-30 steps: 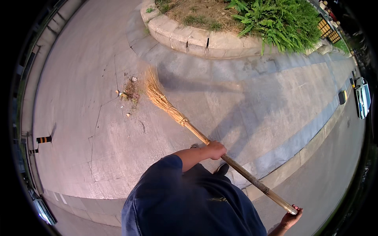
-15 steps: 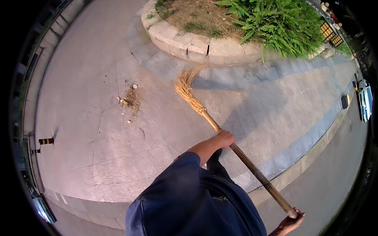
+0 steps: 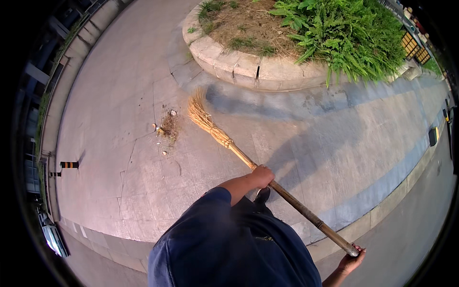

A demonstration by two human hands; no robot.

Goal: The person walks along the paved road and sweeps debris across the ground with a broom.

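A long straw broom [image 3: 299,206] slants across the view, its wooden handle running to the lower right. My left hand [image 3: 263,176] is wrapped round the handle partway along, not far below the bound straw. At the handle's far end my right hand [image 3: 353,259] holds the butt, its fingers curled round it. The broom's straw head [image 3: 203,116] is over the paving, to the right of a small pile of dry litter [image 3: 169,127] and apart from it. Pale scraps lie in and around the pile. Whether the bristle tips touch the ground I cannot tell.
A curved stone kerb [image 3: 267,79] borders a planting bed with green ferns [image 3: 349,38] ahead. Short black-and-yellow posts [image 3: 69,165] stand at the left, with a parked car [image 3: 53,237] below them. A pale kerb edge [image 3: 377,213] runs along the right. My shoe [image 3: 262,195] shows below my left hand.
The broom's head has swung left, closer to the litter pile, with both hands still on the handle. The whole view has shifted slightly, so the surroundings appear farther right.
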